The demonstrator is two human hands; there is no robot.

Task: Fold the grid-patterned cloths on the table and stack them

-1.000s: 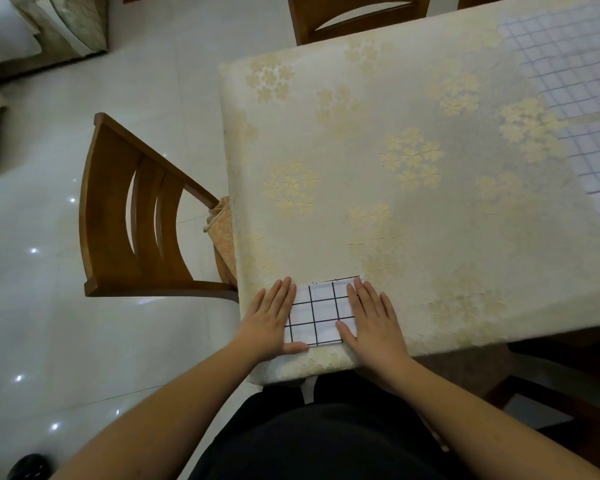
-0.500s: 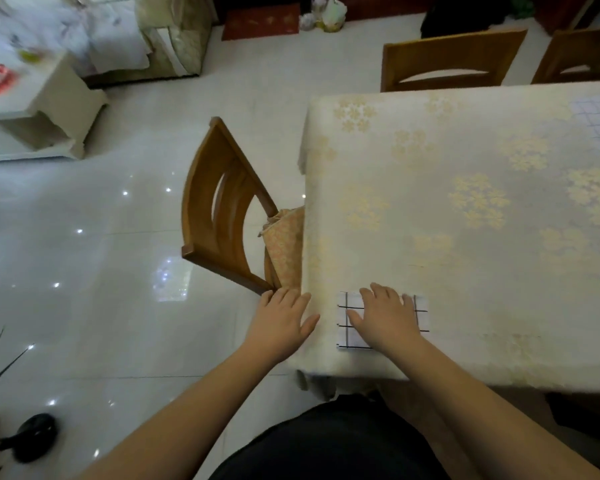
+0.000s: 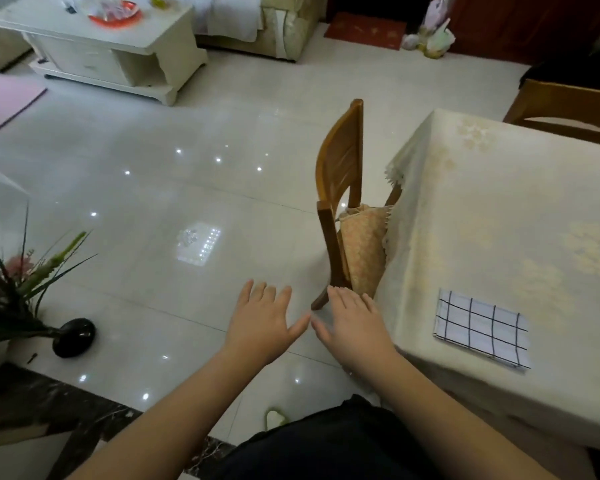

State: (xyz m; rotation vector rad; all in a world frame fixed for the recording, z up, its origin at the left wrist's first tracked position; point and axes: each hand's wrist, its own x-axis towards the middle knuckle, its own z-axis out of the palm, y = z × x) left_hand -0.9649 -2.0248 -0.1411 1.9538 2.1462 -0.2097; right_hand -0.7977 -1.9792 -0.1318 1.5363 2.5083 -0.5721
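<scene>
Folded grid-patterned cloth (image 3: pixel 481 328) lies flat on the table (image 3: pixel 499 209), near the table's front left corner, apart from both hands. Its layered edges show along the lower right side; the number of layers cannot be made out at this angle.

Left hand (image 3: pixel 262 323) is held out palm down above the floor (image 3: pixel 153 188), left of the table, fingers straight and slightly spread, holding nothing. Right hand (image 3: pixel 354 323) is beside it, palm down, fingers straight and close together, holding nothing; its outer edge sits at the tablecloth's hanging corner, and contact there cannot be confirmed. The two thumbs point toward each other and nearly meet.

A wooden chair (image 3: pixel 340 188) stands pushed in at the table's left side, a patterned cushion (image 3: pixel 362 251) on its seat. A second chair (image 3: pixel 565 109) stands at the far side. A dark vase (image 3: pixel 74 337) with a plant rests on the floor at left. A white low table (image 3: pixel 111 53) stands at the far left.
</scene>
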